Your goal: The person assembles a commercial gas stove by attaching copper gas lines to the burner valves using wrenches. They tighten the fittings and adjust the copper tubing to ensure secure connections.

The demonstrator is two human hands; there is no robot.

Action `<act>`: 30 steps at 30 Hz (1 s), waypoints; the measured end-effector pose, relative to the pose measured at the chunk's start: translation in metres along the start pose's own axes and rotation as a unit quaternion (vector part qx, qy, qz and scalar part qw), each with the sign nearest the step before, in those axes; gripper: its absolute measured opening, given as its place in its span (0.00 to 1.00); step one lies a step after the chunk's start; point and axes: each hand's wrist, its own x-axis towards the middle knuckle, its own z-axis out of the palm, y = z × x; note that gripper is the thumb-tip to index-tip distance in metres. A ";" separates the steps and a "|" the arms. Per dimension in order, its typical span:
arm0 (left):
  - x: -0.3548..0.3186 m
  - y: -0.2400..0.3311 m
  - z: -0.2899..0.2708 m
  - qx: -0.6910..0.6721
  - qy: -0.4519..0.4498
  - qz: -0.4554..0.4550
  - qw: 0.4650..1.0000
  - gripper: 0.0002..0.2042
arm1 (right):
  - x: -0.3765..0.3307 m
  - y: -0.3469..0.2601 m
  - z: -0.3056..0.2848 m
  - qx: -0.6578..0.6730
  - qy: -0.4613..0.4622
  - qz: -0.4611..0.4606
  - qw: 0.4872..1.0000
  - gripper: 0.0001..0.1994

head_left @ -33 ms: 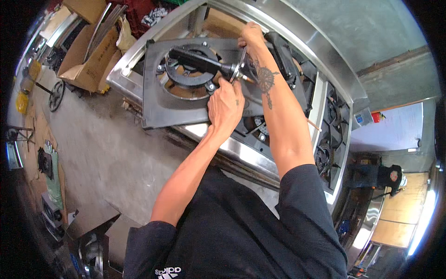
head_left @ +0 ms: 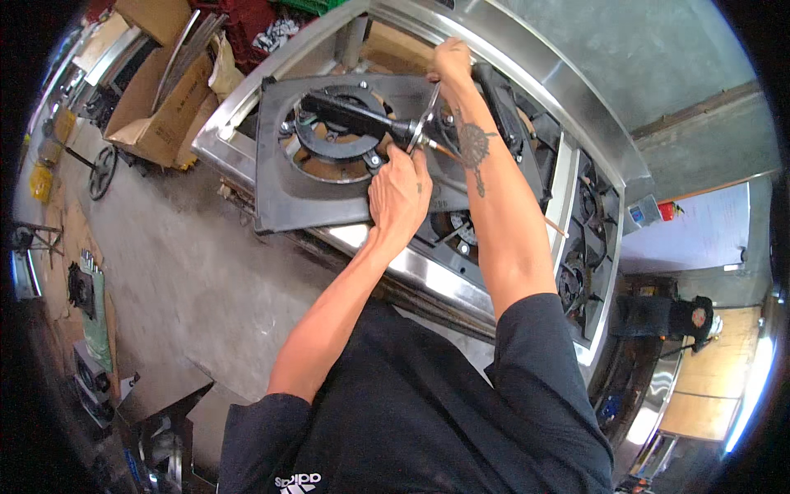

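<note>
A black burner with a long tube (head_left: 350, 113) lies across a square black cast-iron grate plate (head_left: 288, 206) on a stainless steel stove (head_left: 354, 235). My left hand (head_left: 399, 185) is closed at the tube's end, thumb and fingers around the metal fitting there. From that fitting a thin copper pipe (head_left: 447, 151) runs right, passing behind my right forearm. My right hand (head_left: 451, 62) makes a fist farther back, around the far end of a silver wrench (head_left: 429, 107). The wrench slants down to the fitting beside my left fingers; its jaw is partly hidden.
More burners (head_left: 573, 280) and grates fill the stove's right side. A cardboard box (head_left: 160, 115) stands at the far left, with a black handwheel (head_left: 102, 171) near it. At the right, another person (head_left: 687, 317) works by a bench, below a whiteboard (head_left: 691, 226).
</note>
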 end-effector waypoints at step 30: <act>0.014 -0.019 0.000 -0.026 -0.017 0.092 0.995 0.16 | -0.143 -0.096 -0.017 -0.079 0.225 -0.369 0.898 0.13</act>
